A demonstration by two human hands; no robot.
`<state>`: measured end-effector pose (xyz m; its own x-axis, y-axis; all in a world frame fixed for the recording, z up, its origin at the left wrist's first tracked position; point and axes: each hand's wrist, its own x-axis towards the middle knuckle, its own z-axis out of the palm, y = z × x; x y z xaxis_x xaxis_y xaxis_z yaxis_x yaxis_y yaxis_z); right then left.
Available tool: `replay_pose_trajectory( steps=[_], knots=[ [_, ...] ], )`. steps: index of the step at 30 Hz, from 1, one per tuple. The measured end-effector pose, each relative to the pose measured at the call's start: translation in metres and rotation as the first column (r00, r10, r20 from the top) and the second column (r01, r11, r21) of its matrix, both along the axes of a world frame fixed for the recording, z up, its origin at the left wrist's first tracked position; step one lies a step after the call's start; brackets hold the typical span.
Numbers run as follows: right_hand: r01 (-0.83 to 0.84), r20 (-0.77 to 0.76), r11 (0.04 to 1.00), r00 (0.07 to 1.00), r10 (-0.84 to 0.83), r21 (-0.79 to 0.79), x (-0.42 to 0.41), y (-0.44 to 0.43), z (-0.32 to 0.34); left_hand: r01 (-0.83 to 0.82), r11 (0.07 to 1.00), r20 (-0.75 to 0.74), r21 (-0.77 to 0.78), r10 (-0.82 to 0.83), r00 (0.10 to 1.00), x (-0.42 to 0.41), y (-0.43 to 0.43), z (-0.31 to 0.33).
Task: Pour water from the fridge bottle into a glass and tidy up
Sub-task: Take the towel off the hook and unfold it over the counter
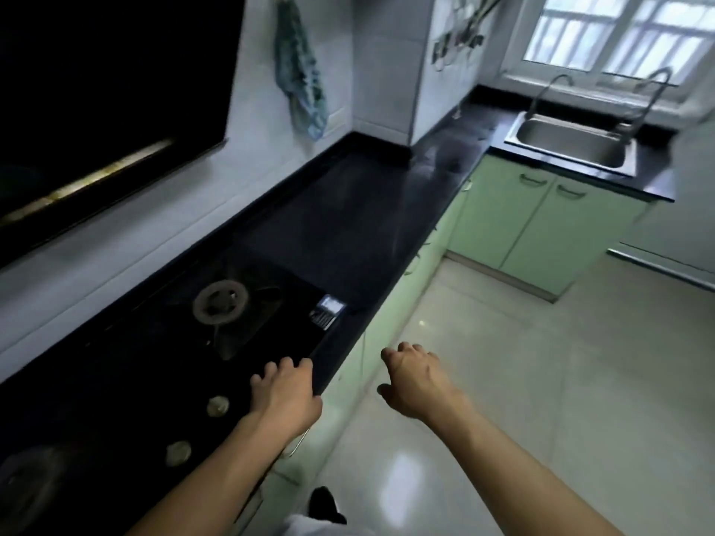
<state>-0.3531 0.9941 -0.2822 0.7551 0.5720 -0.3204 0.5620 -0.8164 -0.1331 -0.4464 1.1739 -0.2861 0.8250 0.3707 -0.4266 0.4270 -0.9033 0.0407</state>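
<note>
At the bottom edge a dark shoe (pixel 324 500) stands on the pale tiled floor (pixel 541 381). Two bare forearms reach forward from there. The left hand (pixel 286 392) is over the front edge of the black stove (pixel 116 381), back upward, fingers loosely curled down and holding nothing; whether the fingertips touch the glass cannot be told. The right hand (pixel 414 381) hangs over the floor just beside the counter edge, apart from the left hand, its fingers also loosely curled around nothing.

Just left of the left hand sit two round metal knobs (pixel 218 405), one nearer than the other. Beyond them is a burner (pixel 220 303) under its dark grate, and a small label (pixel 327 311) is stuck to the stove's right corner. A black range hood (pixel 96 90) slants above the stove.

Past the stove the black counter (pixel 348 210) runs along the white tiled wall and turns right at the corner, with pale green cabinets (pixel 541 226) beneath it. A blue-green cloth (pixel 300 71) hangs on the wall above the counter.

Farthest off, a steel sink (pixel 572 143) is set into the counter under a bright window (pixel 626 32), with two curved taps (pixel 549 90) behind it. Where the bottle and the glass are cannot be told from this view.
</note>
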Motion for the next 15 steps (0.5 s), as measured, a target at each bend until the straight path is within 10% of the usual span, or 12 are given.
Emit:
replay_pose_trajectory(
  steps=[15],
  knots=[
    [0.208, -0.026, 0.977, 0.978, -0.207, 0.044, 0.218, -0.102, -0.022, 0.246, 0.968, -0.058, 0.053, -0.243, 0.968, 0.258, -0.078, -0.01]
  ],
)
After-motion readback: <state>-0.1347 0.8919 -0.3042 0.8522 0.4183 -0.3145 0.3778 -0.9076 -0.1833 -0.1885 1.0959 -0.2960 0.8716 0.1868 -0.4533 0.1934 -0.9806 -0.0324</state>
